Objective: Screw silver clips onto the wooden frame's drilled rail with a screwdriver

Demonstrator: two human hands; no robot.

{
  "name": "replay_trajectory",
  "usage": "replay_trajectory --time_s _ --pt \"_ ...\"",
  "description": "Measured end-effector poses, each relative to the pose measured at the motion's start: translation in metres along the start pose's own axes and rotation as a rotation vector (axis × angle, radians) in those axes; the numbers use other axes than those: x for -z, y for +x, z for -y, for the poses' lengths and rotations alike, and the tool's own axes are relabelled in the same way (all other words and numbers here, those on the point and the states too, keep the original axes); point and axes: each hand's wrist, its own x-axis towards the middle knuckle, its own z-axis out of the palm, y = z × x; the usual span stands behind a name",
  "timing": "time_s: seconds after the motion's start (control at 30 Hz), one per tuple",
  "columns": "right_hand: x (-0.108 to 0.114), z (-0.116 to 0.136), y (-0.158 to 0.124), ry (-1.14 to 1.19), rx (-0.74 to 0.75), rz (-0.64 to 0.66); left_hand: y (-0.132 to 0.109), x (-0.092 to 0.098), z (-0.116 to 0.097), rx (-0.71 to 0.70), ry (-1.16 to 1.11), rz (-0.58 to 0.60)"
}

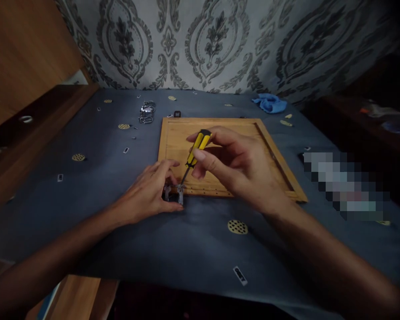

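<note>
My right hand [233, 162] pinches the yellow-and-black handle of a screwdriver [200, 144]. The shaft slants down to the left, and its tip meets a shiny metal clip [180, 194] at the near left corner of a framed wooden board [213, 155]. With thumb and fingers, my left hand [156, 186] grips this clip against the board's near edge. A row of small dark holes runs along that edge. The exact point where the tip touches is too small to make out.
Several similar metal clips [147, 112] lie at the back left, with a small screw [134, 138] nearer. A blue cloth [270, 103] is crumpled at the back right. A blurred-out flat object [345, 186] lies on the right. Patterned dark fabric [120, 249] covers the surface.
</note>
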Motion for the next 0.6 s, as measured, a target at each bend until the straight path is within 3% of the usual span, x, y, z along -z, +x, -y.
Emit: replay_trajectory --time_s 0.1,0.33,0.5,0.6 --pt "-0.002 0.004 0.009 0.085 -0.048 0.128 -0.001 0.001 0.000 -0.004 0.013 -0.012" --pt "-0.012 0.006 0.012 0.184 -0.072 0.152 0.000 0.004 -0.005 -0.008 0.015 0.004" --pt "-0.002 0.006 0.010 0.103 -0.069 0.332 0.000 0.005 -0.006 -0.004 0.002 0.014" --pt "-0.002 0.004 0.008 0.105 -0.096 0.320 0.000 0.004 -0.004 -0.006 -0.004 0.001"
